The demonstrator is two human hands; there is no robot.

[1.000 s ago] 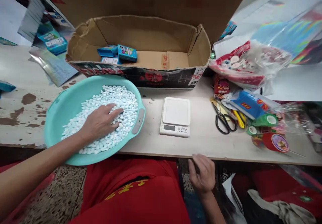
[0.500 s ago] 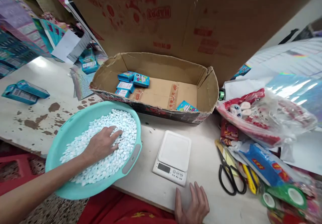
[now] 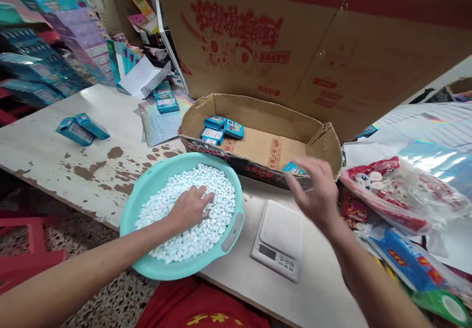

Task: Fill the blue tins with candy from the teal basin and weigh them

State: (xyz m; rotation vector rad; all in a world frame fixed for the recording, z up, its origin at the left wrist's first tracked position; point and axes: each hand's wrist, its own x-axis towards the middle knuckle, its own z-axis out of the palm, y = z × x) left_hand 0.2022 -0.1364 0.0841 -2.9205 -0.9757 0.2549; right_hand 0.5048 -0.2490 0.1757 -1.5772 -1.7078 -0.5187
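Observation:
My left hand (image 3: 191, 209) lies on small white and pale blue pellets (image 3: 217, 190) in a mint-green basin (image 3: 129, 215). Its fingers are apart and touch the pellets, with nothing visibly gripped. Raised over the front right edge of a low cardboard box (image 3: 258, 106), my right hand (image 3: 315, 195) is slightly blurred, thumb and fingers spread with nothing between them. It partly covers a small blue box (image 3: 294, 169) at that end. Several more small blue boxes (image 3: 233, 128) lie at the box's left end. A white digital scale (image 3: 280, 237) sits just below my right hand.
Two blue cartons (image 3: 83, 127) and a silvery sheet (image 3: 157, 124) are on the worn table to the left. A tall cardboard panel (image 3: 295, 33) rises behind the low box. Bagged parts (image 3: 398, 190) and blue packaging (image 3: 401, 259) crowd the right. A red stool (image 3: 33, 249) stands lower left.
My right hand has risen from the table's front edge, moving forward to the low box. The left hand stays among the pellets. The view has shifted, so things appear further right.

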